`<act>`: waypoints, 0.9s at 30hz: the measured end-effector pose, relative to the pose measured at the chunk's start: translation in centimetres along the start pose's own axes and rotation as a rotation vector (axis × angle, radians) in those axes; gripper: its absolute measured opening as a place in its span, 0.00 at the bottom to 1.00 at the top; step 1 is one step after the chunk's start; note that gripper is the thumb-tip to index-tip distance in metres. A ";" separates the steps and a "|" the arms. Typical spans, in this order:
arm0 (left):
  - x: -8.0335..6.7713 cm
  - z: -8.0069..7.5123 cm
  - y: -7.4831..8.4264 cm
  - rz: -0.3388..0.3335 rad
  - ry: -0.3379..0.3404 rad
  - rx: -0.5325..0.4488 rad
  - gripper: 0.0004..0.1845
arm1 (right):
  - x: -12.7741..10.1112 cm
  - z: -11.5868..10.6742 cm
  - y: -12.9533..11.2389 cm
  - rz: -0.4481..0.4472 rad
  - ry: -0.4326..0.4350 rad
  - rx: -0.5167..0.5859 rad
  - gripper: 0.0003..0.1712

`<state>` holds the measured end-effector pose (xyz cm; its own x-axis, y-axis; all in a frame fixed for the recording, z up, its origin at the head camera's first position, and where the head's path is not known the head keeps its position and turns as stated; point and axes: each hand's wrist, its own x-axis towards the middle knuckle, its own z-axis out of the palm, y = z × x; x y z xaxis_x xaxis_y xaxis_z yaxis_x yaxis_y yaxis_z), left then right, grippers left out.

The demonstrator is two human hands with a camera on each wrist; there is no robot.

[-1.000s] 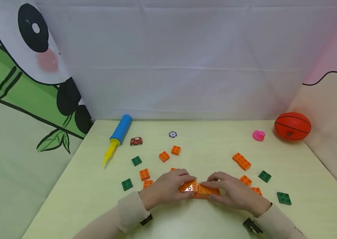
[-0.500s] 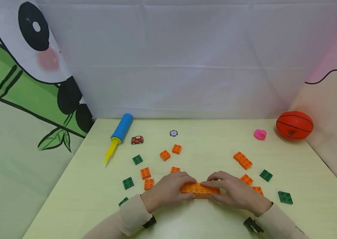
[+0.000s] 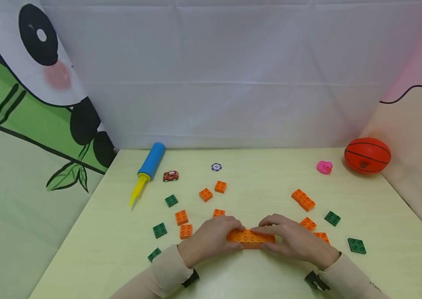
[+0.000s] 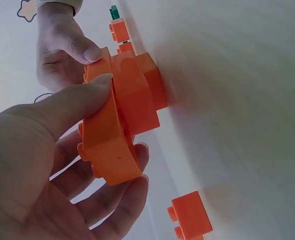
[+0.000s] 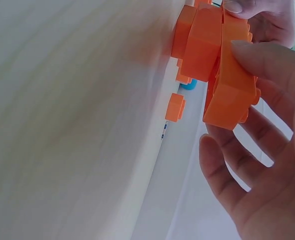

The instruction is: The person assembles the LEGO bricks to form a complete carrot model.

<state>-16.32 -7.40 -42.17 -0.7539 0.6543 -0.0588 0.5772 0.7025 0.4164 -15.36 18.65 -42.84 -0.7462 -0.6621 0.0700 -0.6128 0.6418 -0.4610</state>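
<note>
My left hand pinches an orange toy brick between thumb and fingers. Across from it, my right hand grips a second orange brick the same way. The two bricks lie end to end as the top layer of a small orange stack in front of me. Beneath them, the left wrist view shows a middle orange brick and a narrower lowest brick at the table. A thin gap shows under the left brick's outer end. Both bricks overhang the layer below.
Loose orange bricks and green bricks lie left of the hands. More orange bricks and green bricks lie right. Farther back are a blue-yellow pump, toy car, chip, pink duck and ball.
The left brick, tilted and shiny a second ago, now sits level with the right one. The left hand has shifted slightly; the right hand stays in place.
</note>
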 end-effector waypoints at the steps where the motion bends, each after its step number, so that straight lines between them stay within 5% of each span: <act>1: 0.0 0.0 0.0 -0.005 -0.001 -0.001 0.19 | 0.0 0.0 0.0 0.001 -0.003 0.002 0.24; 19: -0.1 0.0 -0.2 -0.028 0.016 -0.055 0.17 | -0.1 -0.3 -0.5 0.009 0.010 -0.017 0.27; 27: 0.0 0.0 0.2 -0.004 -0.012 -0.036 0.23 | -5.3 -1.8 1.0 0.108 0.224 -0.162 0.33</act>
<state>-16.20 -7.28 -42.13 -0.7525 0.6547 -0.0711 0.5622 0.6949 0.4484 -12.52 23.49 -42.03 -0.8370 -0.4966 0.2298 -0.5470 0.7692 -0.3303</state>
